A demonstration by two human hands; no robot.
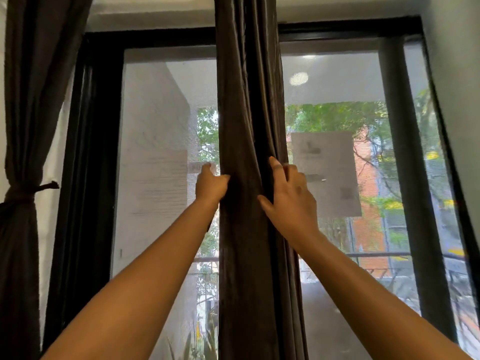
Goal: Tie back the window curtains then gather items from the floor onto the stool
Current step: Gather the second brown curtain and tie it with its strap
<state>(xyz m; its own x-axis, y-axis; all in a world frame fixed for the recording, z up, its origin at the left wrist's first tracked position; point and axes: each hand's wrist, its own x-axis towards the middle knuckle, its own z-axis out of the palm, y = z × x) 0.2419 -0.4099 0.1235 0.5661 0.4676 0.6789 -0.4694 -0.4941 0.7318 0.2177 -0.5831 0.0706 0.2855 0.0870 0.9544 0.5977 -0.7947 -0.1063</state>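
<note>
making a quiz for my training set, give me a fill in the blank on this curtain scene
1. The left hand and the right hand both grip the gathered curtain, which hangs at the ____ of the window.
2. The far-left curtain is already ____ with a band.
3. A sheet of paper is stuck to the ____ pane.
Missing words: middle; tied back; right.

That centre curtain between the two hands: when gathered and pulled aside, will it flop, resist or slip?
Probably floppy: the centre curtain hangs in soft folds and bunches between the left hand and right hand. Its sheen suggests smooth cloth that may slip through a loose grip. The tied curtain on the left cinches narrow, so this one likely compresses easily.
</note>
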